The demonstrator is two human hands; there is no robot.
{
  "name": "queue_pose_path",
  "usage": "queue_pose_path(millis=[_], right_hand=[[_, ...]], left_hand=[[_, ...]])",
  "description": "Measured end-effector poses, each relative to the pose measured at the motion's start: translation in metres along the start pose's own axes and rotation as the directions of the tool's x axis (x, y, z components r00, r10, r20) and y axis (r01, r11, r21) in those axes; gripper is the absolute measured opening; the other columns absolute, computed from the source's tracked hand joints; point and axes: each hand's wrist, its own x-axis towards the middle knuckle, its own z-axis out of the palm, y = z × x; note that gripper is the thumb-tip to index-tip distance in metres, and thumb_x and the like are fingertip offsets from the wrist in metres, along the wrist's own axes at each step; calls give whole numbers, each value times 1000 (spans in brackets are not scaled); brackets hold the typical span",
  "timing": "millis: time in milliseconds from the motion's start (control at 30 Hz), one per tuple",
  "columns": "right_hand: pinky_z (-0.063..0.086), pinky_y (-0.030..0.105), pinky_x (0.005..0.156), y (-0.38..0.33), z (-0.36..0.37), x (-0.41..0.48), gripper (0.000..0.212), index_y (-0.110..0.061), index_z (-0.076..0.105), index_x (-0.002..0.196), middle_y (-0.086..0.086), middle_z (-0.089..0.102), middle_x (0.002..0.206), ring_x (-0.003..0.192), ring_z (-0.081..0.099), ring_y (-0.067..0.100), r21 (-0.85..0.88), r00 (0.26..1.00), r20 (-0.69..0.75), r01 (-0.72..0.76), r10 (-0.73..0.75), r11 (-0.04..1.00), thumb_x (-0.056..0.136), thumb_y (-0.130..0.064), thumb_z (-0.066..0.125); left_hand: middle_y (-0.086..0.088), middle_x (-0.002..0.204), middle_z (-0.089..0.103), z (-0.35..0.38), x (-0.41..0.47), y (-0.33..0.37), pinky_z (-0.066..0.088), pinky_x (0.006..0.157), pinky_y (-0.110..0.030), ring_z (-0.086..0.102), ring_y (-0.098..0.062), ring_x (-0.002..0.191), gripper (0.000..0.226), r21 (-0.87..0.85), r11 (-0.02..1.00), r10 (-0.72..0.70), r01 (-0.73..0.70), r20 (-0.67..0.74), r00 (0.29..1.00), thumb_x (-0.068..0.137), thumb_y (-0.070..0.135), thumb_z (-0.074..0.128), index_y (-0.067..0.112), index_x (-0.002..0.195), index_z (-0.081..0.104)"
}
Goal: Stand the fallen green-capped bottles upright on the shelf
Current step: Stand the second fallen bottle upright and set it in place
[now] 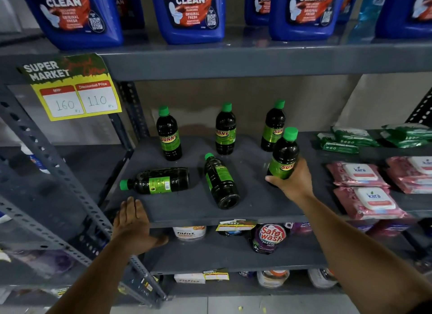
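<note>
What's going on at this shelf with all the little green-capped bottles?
A person is tidying a shop shelf. Their right hand has a grip on one green-capped bottle, holding it upright near the shelf's right side. Their left hand rests empty on the shelf's front edge. Three bottles already stand at the back, and two fallen bottles lie on their sides in front.

The shelf [257,206] front edge lies bare between the left hand [132,222] and the right hand [294,182]. Two fallen bottles, one lying crosswise [156,181] and one lengthwise [221,181], block the middle; three upright bottles [225,131] line the back, with open gaps between them.
</note>
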Motion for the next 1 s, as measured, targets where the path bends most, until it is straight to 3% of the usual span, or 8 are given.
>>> queue_pose_path(millis=[67, 167, 500, 633, 700, 767, 867, 1000], right_hand=[[53, 42, 88, 3, 2, 1, 95, -30, 45, 123, -4, 59, 115, 108, 60, 20, -39, 1000, 21, 16, -15, 999, 44, -60, 89], [49, 38, 88, -4, 1, -11, 79, -20, 42, 126, 2, 59, 118, 109, 58, 24, -30, 997, 77, -21, 24, 999, 63, -33, 88], [50, 39, 84, 0, 6, -16, 81, -17, 42, 125, 6, 55, 123, 104, 57, 22, -35, 999, -31, -18, 17, 999, 61, -33, 90], [44, 49, 98, -6, 8, -26, 100, -14, 36, 134, 12, 48, 132, 123, 48, 33, -113, 995, -95, 4, -15, 994, 57, -49, 88], [34, 54, 102, -10, 15, -46, 100, -8, 35, 135, 19, 45, 132, 125, 40, 35, -147, 946, -292, 100, -140, 984, 61, -61, 79], [37, 49, 93, -24, 28, -72, 80, -6, 46, 122, 21, 51, 117, 113, 43, 32, -158, 839, -363, 373, -405, 914, 69, -61, 67], [49, 42, 87, -60, 54, -88, 59, -13, 58, 118, 8, 57, 109, 103, 56, 23, -98, 827, 15, 560, -562, 822, 76, -54, 65], [46, 40, 94, -119, 89, -70, 92, -14, 39, 137, 10, 47, 133, 124, 49, 31, -206, 914, 396, 179, -85, 962, 67, -66, 70]], left_hand=[[-20, 154, -29, -1, 0, 0, 0, 118, -48, -21, -36, 143, 149, 0, 1000, 1, -1, -2, 1000, 55, 88, 57, 0, 143, -25], [-20, 154, -29, 0, 0, 0, 0, 118, -48, -21, -36, 143, 149, 6, 1000, 1, -1, -3, 1000, 55, 89, 55, 0, 143, -25], [-21, 156, -17, 2, -2, -3, 5, 119, -48, -13, -37, 145, 148, 43, 998, 41, -37, -89, 995, 54, 87, 58, -1, 145, -18], [-17, 158, -8, -2, 0, -10, 14, 119, -47, -1, -36, 145, 140, 36, 999, 38, -34, -125, 991, 58, 80, 64, 3, 148, -11], [-17, 158, -12, -2, 2, -10, 13, 119, -47, -4, -37, 145, 140, 6, 1000, 13, -12, -107, 994, 60, 78, 65, 3, 147, -15], [-20, 157, -18, -1, 5, -9, 11, 118, -49, -13, -39, 144, 140, -11, 1000, -22, 21, -93, 995, 62, 80, 61, 0, 146, -19], [-22, 155, -23, -1, 9, -10, 8, 118, -50, -18, -39, 143, 142, -24, 999, -31, 30, -47, 998, 63, 81, 59, -2, 144, -22], [-21, 153, -29, -8, 9, -11, 1, 119, -48, -22, -37, 142, 142, -23, 1000, -20, 20, 28, 999, 63, 78, 63, 1, 143, -26]])
